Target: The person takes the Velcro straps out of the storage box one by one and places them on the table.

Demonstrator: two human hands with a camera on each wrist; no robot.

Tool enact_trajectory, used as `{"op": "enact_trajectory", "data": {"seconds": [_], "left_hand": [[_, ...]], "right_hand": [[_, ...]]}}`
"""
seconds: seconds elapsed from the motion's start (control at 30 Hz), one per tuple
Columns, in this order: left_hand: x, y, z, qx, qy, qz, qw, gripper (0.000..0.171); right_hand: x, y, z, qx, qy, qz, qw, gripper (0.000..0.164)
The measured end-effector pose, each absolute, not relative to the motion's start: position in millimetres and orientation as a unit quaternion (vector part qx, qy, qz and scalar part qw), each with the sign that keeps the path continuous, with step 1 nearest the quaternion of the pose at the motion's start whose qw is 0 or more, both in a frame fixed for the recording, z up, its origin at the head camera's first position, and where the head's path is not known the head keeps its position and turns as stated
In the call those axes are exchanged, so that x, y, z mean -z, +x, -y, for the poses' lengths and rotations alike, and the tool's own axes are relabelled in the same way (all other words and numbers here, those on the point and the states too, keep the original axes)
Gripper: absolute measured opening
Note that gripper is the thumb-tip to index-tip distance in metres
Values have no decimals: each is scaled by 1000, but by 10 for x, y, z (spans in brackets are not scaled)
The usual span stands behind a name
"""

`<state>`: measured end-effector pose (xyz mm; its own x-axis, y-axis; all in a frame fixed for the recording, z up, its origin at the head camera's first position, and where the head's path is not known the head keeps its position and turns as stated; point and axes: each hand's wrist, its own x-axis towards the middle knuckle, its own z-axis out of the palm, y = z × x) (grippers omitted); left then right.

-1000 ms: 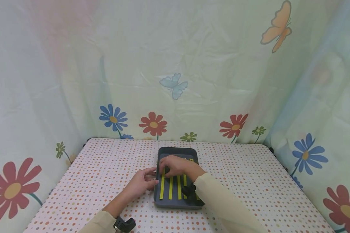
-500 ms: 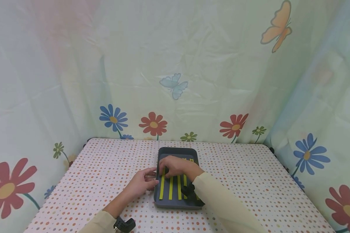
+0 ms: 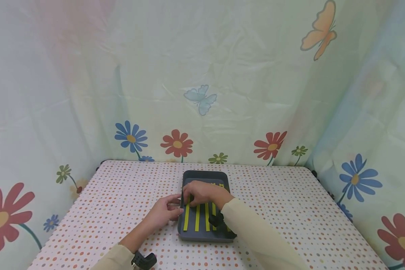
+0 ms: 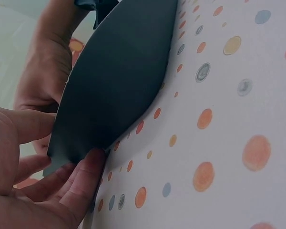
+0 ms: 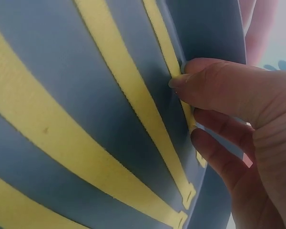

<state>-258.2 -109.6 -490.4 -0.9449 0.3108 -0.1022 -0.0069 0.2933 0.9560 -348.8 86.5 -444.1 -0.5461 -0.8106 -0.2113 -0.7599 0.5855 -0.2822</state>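
In the head view a dark grey tray lies on the table with several yellow strips laid lengthwise in it. My right hand reaches over it from the right. Its thumb and fingers pinch the leftmost yellow strip beside the tray's left wall. The right wrist view has the fingertips on both edges of this strip, partly covering it; slotted ends show on several strips. My left hand rests against the tray's left side, and in the left wrist view its fairly straight fingers touch the outer wall.
A white cloth with coloured dots covers the table. Behind it and at both sides hangs a curtain printed with flowers and butterflies. A black wrist device sits on my left forearm, another on the right.
My right hand has shifted slightly left, and the near end of the leftmost strip has moved a little toward the tray's left wall. The left hand and tray stay put.
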Motion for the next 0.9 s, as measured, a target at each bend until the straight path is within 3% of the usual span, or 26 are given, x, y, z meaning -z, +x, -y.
{"op": "enact_trajectory", "data": {"seconds": [0.9], "left_hand": [[4900,-2583,1100,-593,104,-787,136,65]], "right_hand": [[4412,-3503,-828,46,-482,-861,157,9]]}}
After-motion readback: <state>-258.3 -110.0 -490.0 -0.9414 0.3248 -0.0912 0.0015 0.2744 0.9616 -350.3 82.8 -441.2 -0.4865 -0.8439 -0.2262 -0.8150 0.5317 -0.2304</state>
